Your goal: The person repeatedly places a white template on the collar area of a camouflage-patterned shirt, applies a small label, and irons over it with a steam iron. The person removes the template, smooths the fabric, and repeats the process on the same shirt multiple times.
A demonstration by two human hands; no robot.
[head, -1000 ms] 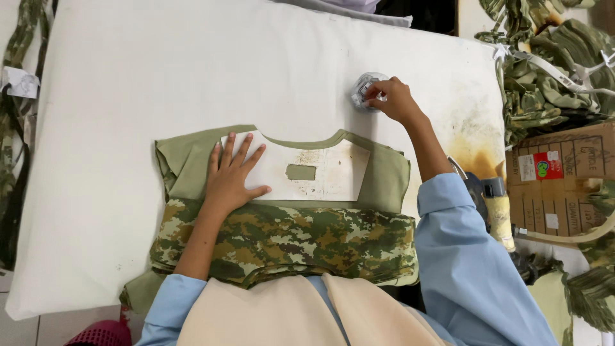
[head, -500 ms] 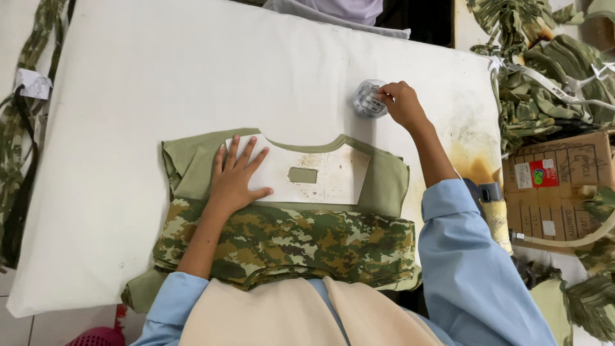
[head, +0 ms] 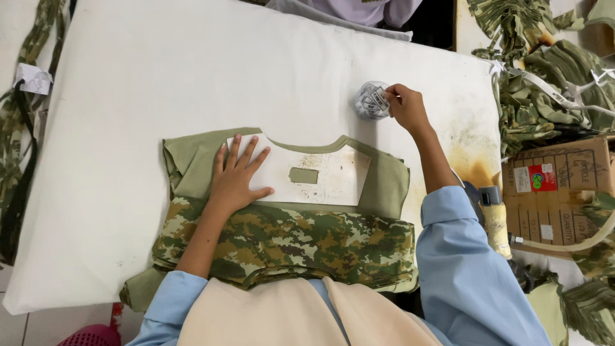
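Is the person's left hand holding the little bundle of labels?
No, the left hand lies flat on the garment, while the right hand touches the bundle of labels.

Garment: olive green top, green-brown camouflage lower part. Surface: white, brown stains at right. Sleeves: light blue.

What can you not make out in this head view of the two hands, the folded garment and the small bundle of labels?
- Garment: its near edge is hidden by the person's apron.
- Label bundle: contents too small to tell; right hand covers one side.
- White card: the left hand covers its left end.
- Cardboard box: partly hidden by fabric.
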